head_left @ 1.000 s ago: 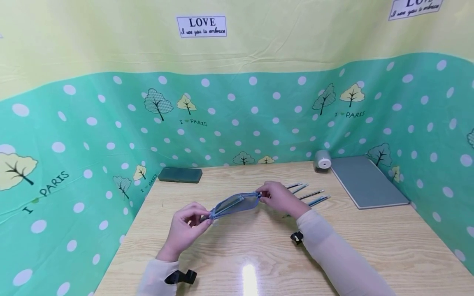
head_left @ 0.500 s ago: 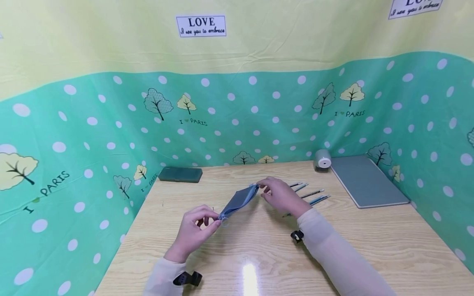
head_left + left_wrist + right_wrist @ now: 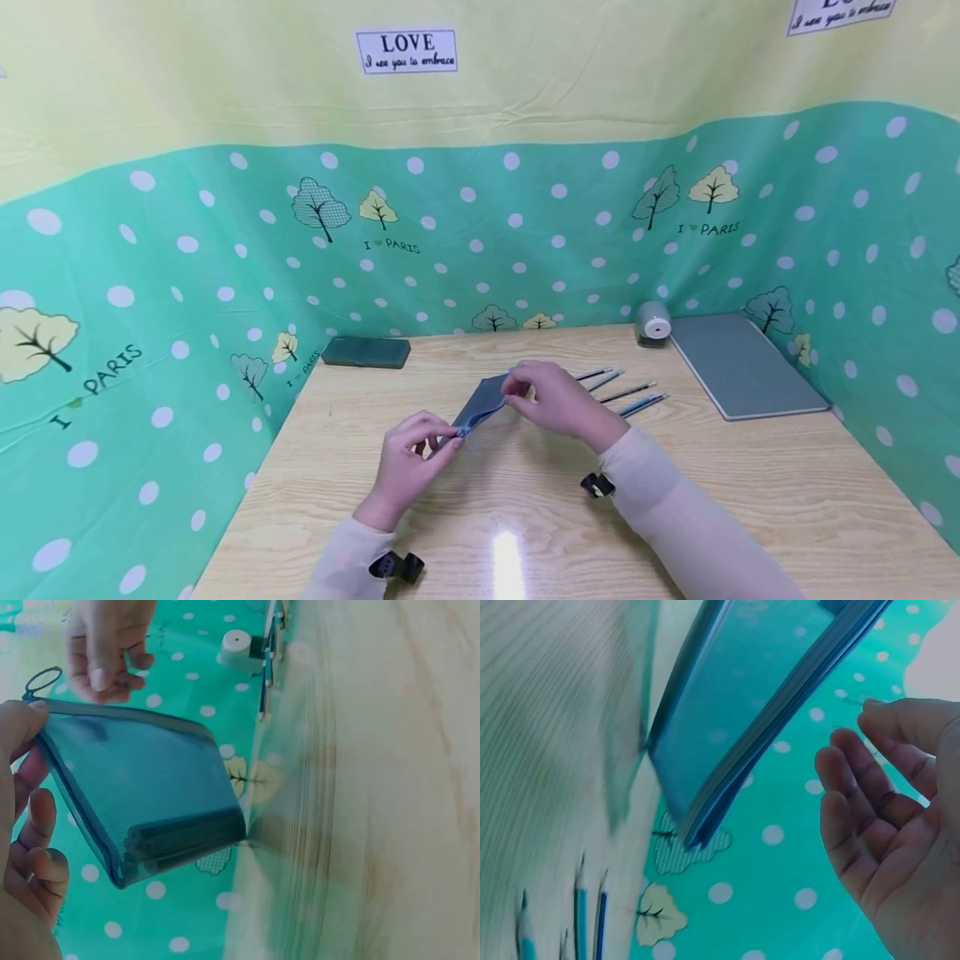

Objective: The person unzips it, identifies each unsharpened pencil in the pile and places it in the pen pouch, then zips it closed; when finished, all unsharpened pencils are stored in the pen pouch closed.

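A blue see-through mesh zip pouch hangs tilted above the table between the two hands. My left hand pinches its near corner, beside the ring of the zip pull. Several dark slender sticks lie along the bottom inside the pouch in the left wrist view. My right hand is at the pouch's far end, overlapping it in the head view. In the right wrist view its loosely bent fingers hold nothing and are apart from the zipped edge.
Several pencils lie on the wooden table, right of the right hand. A dark green case sits at the back left. Back right are a small grey-white device and a grey flat board. Patterned cloth stands behind.
The pouch has tipped from lying stretched between both hands to hanging with its body away from me. The left hand has moved right and forward; the right hand has let go of its corner.
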`<state>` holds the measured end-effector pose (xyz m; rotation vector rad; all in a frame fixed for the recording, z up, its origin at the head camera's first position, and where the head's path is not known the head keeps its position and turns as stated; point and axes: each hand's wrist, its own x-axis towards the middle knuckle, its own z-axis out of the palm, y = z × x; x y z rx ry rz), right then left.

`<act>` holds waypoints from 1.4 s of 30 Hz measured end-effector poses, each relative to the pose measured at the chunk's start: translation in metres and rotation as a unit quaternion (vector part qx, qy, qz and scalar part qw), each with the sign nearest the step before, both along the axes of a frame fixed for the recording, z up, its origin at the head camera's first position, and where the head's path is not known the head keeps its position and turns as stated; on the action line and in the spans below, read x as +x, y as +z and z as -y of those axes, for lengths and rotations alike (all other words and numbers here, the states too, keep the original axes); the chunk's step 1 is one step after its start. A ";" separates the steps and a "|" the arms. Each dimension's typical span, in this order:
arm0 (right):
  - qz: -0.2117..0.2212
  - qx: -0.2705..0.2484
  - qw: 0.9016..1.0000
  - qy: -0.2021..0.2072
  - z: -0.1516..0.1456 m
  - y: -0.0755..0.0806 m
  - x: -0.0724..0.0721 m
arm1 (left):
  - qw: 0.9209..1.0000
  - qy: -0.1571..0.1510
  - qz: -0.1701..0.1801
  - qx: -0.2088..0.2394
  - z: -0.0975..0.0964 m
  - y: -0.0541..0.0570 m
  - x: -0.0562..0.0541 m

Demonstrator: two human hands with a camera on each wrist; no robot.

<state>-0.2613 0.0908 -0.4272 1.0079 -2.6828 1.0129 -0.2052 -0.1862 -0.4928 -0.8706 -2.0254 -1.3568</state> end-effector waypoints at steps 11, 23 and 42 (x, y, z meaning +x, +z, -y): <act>0.019 0.001 0.997 0.081 0.010 0.005 0.016 | 1.000 0.027 -0.006 -0.007 -0.008 -0.002 0.001; 0.029 0.007 0.992 0.125 0.015 0.003 0.020 | 0.999 0.034 -0.022 -0.011 -0.011 -0.005 0.001; 0.043 -0.041 0.981 0.184 0.015 0.003 0.020 | 0.999 0.043 -0.016 -0.020 -0.011 -0.006 0.002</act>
